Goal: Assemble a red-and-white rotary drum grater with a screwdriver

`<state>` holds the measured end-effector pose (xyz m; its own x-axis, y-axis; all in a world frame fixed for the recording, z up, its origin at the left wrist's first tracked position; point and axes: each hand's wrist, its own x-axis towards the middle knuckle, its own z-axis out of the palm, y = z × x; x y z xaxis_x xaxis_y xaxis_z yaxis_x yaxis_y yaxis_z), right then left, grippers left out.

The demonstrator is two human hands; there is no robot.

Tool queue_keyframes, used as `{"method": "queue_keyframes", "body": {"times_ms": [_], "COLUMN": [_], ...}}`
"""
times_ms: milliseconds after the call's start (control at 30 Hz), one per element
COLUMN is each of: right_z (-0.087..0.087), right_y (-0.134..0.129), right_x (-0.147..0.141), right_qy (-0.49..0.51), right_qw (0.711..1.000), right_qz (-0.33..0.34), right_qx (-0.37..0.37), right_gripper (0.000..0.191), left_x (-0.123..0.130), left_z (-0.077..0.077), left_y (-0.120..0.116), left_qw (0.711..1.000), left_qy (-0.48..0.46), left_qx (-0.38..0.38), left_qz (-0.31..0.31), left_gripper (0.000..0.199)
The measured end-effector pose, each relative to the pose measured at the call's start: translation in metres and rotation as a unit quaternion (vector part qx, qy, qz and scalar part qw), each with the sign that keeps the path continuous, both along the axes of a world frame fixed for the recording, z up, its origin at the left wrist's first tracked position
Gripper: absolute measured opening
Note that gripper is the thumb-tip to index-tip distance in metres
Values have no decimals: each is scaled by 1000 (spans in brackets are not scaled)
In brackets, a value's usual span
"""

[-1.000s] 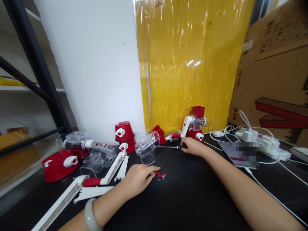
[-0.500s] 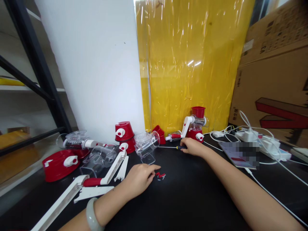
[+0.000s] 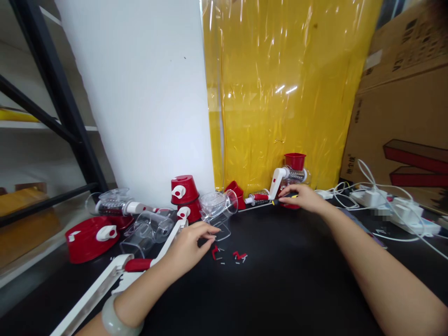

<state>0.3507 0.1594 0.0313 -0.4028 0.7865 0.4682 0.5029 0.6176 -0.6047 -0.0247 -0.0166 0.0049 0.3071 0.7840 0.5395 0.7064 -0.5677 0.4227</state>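
Toward the back edge of the surface [image 3: 290,284], my right hand [image 3: 304,199] is closed on the screwdriver [image 3: 275,202], shifted closer to the red grater [image 3: 294,162]. Mid-surface, my left hand [image 3: 187,245] has drawn back, thumb and forefinger apart, nothing between. A left red piece [image 3: 214,253] now shows, near but apart from the right red piece [image 3: 240,255]; both now lie exposed, small screw-like bits [image 3: 222,263] around them.

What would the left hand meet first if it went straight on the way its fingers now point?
The left hand would probably meet the clear plastic grater housing first, at its lower edge, though depth is unclear.
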Motion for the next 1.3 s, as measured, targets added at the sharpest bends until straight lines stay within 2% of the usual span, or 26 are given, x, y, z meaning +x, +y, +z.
{"method": "queue_keyframes", "body": {"times_ms": [133, 233, 333, 400, 533, 667, 1300], "right_z": [8, 5, 2, 3, 7, 8, 6], "right_y": [0, 2, -1, -7, -24, -38, -43], "right_x": [26, 35, 26, 10, -23, -42, -48], "right_qy": [124, 211, 259, 255, 201, 210, 183], "right_qw": [991, 975, 960, 962, 978, 976, 983], "right_qz": [-60, -28, 16, 24, 33, 29, 14], "right_qx": [-6, -61, -107, -99, -37, -43, -13], "right_gripper": [42, 43, 43, 42, 38, 42, 43], "left_x": [-5, -4, -1, 1, 2, 1, 0], "left_z": [3, 4, 2, 1, 1, 4, 2], "left_y": [1, 1, 1, 1, -1, -1, 1], "left_qw": [997, 995, 993, 991, 988, 987, 983], "left_qy": [-76, -100, -120, -133, -152, -157, -176], "left_qx": [-13, -15, -15, -15, -4, 10, -8], "left_qz": [8, 16, 18, 19, 28, 33, 53], "left_gripper": [24, 30, 31, 32, 33, 32, 35]}}
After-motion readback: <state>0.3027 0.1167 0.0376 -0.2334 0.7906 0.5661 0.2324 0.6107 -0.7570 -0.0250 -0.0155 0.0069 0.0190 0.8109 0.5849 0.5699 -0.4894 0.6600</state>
